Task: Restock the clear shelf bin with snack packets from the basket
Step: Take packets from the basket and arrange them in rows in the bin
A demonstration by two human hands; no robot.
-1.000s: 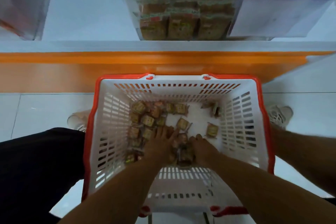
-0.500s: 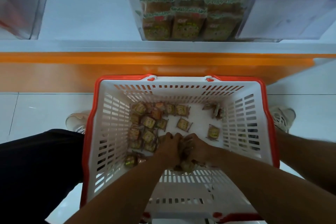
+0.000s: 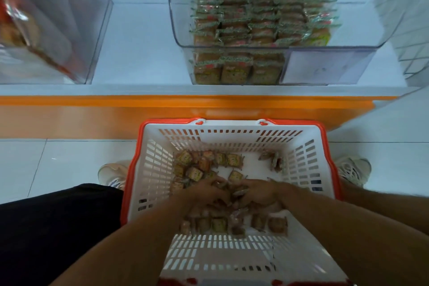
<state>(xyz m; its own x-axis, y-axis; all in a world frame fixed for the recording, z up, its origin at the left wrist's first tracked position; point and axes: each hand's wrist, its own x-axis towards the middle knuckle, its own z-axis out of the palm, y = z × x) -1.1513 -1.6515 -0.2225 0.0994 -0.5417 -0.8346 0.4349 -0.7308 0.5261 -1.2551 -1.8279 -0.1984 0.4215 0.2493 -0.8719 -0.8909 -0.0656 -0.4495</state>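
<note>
My left hand (image 3: 206,195) and right hand (image 3: 257,194), side by side, clutch small brown snack packets (image 3: 228,191) inside the white slotted plastic basket (image 3: 153,169).

Head-worn view, steep downward, close over basket (image 3: 232,126), shelf beyond

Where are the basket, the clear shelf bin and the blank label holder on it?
basket (image 3: 234,121): head view, far orange rim.
clear shelf bin (image 3: 178,25): head view, bare left wall.
label holder (image 3: 325,66): head view, middle of the pale panel.
</note>
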